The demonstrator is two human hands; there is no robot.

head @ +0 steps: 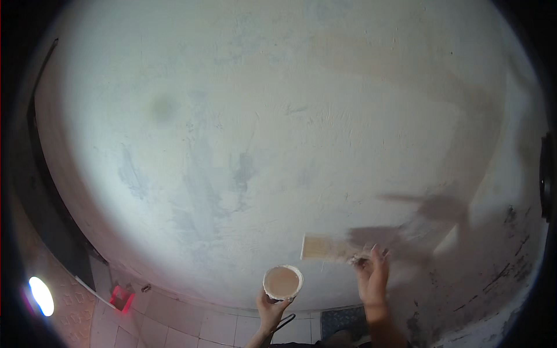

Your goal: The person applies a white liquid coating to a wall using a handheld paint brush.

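Note:
My left hand [271, 309] holds up a round white tub [266, 273], its rim crusted with white. A pale beige liquid [283, 282] stands inside it. To the right, my right hand [375, 276] grips a wide paint brush [320, 248] by its handle, the bristles pointing left. White residue coats the brush near my fingers. Behind both hands rises a whitish plastered wall [278, 143] with grey patches and small ridges. Whether the bristles touch the wall, I cannot tell.
Dark stains [500, 278] mark the adjoining wall at right. A dark frame [39, 182] edges the left side. Below are pale floor tiles [187, 322], a red container [122, 299] with a white stick [93, 290] at it, a bright lamp [41, 296] and a dark patterned mat [341, 319].

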